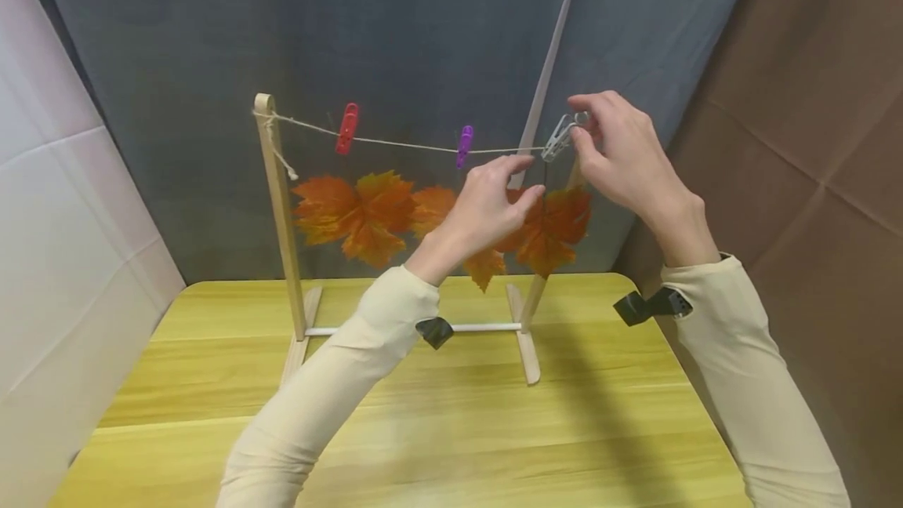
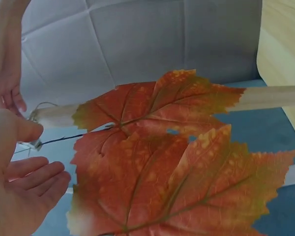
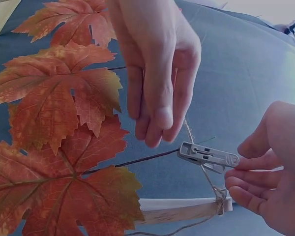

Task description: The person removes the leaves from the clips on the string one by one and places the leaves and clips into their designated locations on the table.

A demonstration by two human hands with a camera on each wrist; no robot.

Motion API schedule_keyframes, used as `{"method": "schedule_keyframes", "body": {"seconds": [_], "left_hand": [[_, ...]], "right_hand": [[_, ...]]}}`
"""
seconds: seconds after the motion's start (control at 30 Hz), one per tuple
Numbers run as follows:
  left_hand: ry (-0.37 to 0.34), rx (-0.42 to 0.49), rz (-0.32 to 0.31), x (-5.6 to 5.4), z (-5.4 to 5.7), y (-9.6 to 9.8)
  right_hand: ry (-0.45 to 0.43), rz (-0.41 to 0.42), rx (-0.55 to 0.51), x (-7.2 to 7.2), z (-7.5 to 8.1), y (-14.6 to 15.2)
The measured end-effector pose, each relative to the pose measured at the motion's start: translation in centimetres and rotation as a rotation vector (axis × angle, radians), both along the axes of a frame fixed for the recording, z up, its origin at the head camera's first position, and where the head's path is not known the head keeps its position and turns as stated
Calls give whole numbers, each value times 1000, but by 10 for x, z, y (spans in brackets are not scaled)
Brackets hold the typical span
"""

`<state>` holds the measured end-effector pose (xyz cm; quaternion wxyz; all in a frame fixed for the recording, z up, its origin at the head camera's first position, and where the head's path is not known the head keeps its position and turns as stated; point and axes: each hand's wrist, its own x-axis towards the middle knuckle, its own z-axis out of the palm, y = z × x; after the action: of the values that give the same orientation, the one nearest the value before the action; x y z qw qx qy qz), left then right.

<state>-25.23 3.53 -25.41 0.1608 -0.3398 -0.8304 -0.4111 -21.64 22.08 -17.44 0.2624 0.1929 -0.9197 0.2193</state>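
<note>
My right hand (image 1: pixel 624 151) pinches the handle end of a grey clothespin (image 3: pixel 206 155) between thumb and fingers. The clothespin sits on the string (image 1: pixel 409 144) near its right end, with the dark stem (image 3: pixel 147 158) of an orange-red maple leaf (image 1: pixel 550 234) at its jaws. Just left of it, my left hand (image 1: pixel 487 202) hovers by the string, thumb and fingers apart and nothing between them. In the left wrist view its fingers (image 2: pixel 37 179) lie relaxed below the leaf stem. More maple leaves (image 1: pixel 360 214) hang along the string, partly covered by the left hand.
A red clothespin (image 1: pixel 347 128) and a purple clothespin (image 1: pixel 464 146) are on the string. Wooden posts (image 1: pixel 282 218) on flat feet, joined by a white rod (image 1: pixel 487 328), stand on a yellow wood-grain table (image 1: pixel 451 429). A grey curtain (image 1: pixel 395 30) hangs behind.
</note>
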Motion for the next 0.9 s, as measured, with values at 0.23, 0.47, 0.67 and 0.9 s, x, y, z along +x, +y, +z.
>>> {"method": "schedule_keyframes", "body": {"seconds": [0.23, 0.47, 0.67, 0.9], "left_hand": [[34, 43, 45, -10, -4, 14], [54, 117, 44, -16, -8, 25], [46, 164, 45, -20, -9, 29], [29, 190, 45, -20, -11, 31]], "right_hand": [[-58, -30, 11, -1, 4, -4], [-64, -49, 1, -2, 4, -3], [-68, -53, 13, -3, 5, -4], [-83, -78, -1, -3, 6, -2]]}}
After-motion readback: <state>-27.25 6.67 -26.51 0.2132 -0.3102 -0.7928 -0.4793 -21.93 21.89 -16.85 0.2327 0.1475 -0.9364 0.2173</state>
